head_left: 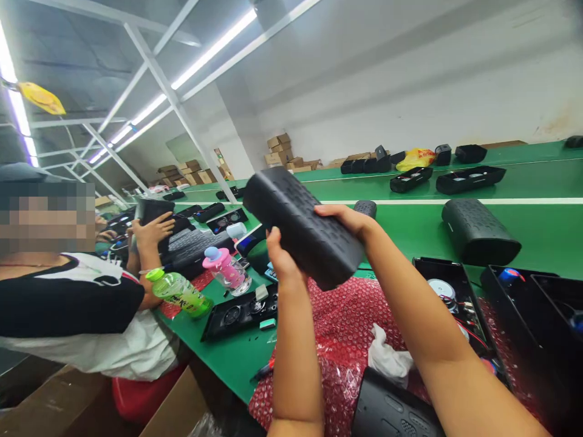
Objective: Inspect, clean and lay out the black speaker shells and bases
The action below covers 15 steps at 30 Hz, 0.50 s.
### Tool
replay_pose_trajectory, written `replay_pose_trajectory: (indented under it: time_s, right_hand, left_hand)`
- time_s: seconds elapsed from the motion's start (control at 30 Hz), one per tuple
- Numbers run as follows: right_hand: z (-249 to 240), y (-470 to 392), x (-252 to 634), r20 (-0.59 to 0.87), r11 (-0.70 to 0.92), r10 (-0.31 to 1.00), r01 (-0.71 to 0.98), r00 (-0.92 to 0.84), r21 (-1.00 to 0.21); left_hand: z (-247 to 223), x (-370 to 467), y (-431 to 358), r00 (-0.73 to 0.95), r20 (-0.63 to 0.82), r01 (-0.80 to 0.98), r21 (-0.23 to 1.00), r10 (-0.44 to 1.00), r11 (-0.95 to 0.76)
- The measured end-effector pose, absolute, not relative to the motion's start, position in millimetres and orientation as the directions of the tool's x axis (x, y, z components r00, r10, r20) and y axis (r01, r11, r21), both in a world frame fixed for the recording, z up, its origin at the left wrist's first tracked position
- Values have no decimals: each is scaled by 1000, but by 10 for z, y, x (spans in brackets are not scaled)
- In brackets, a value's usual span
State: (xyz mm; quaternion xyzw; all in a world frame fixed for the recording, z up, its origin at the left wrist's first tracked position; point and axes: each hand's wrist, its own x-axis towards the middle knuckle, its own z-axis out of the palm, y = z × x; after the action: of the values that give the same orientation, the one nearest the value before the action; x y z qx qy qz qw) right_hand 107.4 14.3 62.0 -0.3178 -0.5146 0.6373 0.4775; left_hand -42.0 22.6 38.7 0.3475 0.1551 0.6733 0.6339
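Note:
Above the table I hold a black portable speaker, tilted, with a dimpled pattern on its upper face. My left hand is closed around its near lower side, thumb showing along the edge. On the right side, my right hand grips the same speaker, fingers partly hidden behind it. Red bubble wrap lies beneath, bearing a crumpled white cloth. Another black speaker rests at the bottom edge. To the left lies an opened black speaker panel with round drivers.
Open speaker housings with wires stand at the right. A closed speaker sits on the green conveyor table. A green bottle and a pink-lidded cup stand left. Beside them a co-worker handles a dark part.

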Motion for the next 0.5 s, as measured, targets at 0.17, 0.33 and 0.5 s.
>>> replay_pose_trajectory:
  time_s: [0.17,0.33,0.5]
  right_hand:
    - [902,118,631,58,1,954,-188,-293,-982]
    - [971,78,500,62,17,958,-161,-279,-987]
    - [949,41,552,70,-12,945,-247,-319,-969]
  left_hand:
    - [360,-696,495,155,231,-764,645,960,-32]
    - [354,-788,504,158,308,-785,615,938,-71]
    - [416,-737,419,161,324,-777,625,932,-83]
